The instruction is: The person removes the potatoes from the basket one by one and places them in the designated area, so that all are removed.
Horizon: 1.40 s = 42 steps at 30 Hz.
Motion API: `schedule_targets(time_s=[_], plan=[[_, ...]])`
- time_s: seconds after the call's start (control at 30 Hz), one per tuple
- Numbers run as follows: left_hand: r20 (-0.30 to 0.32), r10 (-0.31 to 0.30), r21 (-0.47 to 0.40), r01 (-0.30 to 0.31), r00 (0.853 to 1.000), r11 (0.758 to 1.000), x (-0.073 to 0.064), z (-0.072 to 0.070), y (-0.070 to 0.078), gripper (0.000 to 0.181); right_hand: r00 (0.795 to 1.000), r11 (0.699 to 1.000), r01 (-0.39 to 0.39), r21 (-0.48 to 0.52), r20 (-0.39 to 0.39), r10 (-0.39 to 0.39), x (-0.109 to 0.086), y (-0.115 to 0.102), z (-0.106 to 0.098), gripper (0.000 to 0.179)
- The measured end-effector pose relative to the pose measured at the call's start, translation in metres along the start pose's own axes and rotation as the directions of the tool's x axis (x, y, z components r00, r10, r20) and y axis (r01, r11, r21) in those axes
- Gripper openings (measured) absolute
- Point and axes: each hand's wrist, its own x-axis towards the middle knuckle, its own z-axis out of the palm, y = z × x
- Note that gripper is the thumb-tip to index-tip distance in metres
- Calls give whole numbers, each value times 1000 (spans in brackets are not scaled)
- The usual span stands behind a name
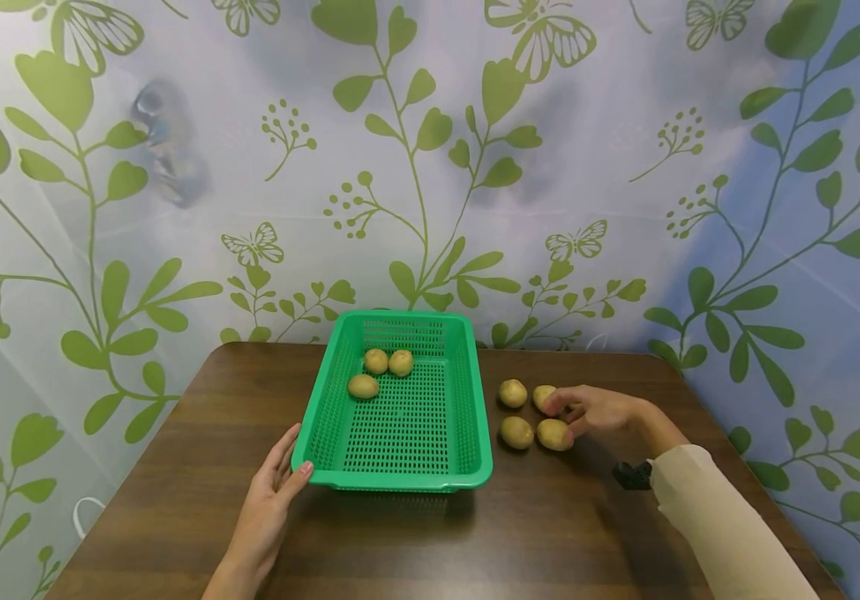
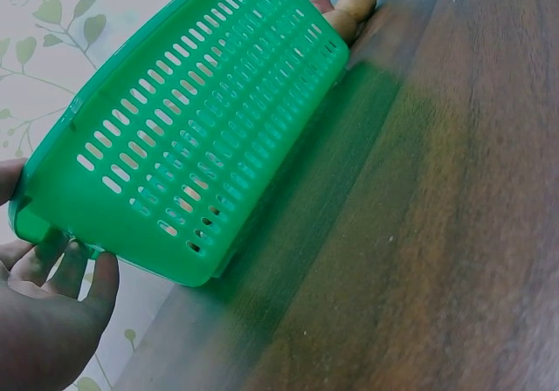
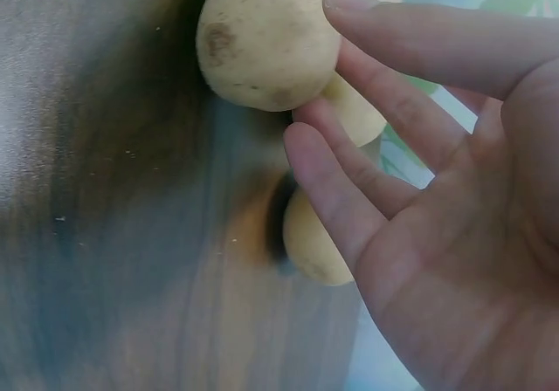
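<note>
My left hand (image 1: 264,506) grips the near left corner of a green plastic basket (image 1: 415,481), thumb over the rim and fingers beneath it. Inside the basket, toward the back left, lie three potatoes, the nearest one (image 1: 363,386) a little apart from the other two. Several more potatoes sit on the table right of the basket. There my right hand (image 1: 597,409) reaches in from the right with its fingers spread. Its thumb is at the edge of the near right potato (image 3: 266,42), and another finger partly covers the far right potato (image 1: 542,395). Contact is hard to confirm.
A brown wooden table (image 1: 550,533) carries everything. Behind it hangs a pale curtain (image 1: 287,250) printed with green leaves and butterflies. A small black object (image 1: 632,476) shows near the right wrist by the sleeve.
</note>
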Motion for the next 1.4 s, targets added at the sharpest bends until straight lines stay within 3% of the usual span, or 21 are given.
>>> schedule_targets(time_s=[0.33, 0.87, 1.2, 1.4], plan=[[0, -10, 10, 10, 1000, 1000, 0, 1, 1, 67, 999, 999, 34, -31, 42, -33, 6, -13, -10, 53], [4, -7, 20, 7, 1000, 1000, -1, 0, 0, 66, 998, 1000, -4, -29, 55, 6, 16, -35, -11, 44], [6, -2, 14, 2, 1000, 1000, -1, -1, 1, 66, 994, 996, 44, -76, 104, -36, 32, -49, -14, 46], [6, 1, 13, -1, 1000, 1000, -1, -1, 0, 65, 995, 999, 4, -50, 97, 1, 38, -61, -14, 49]])
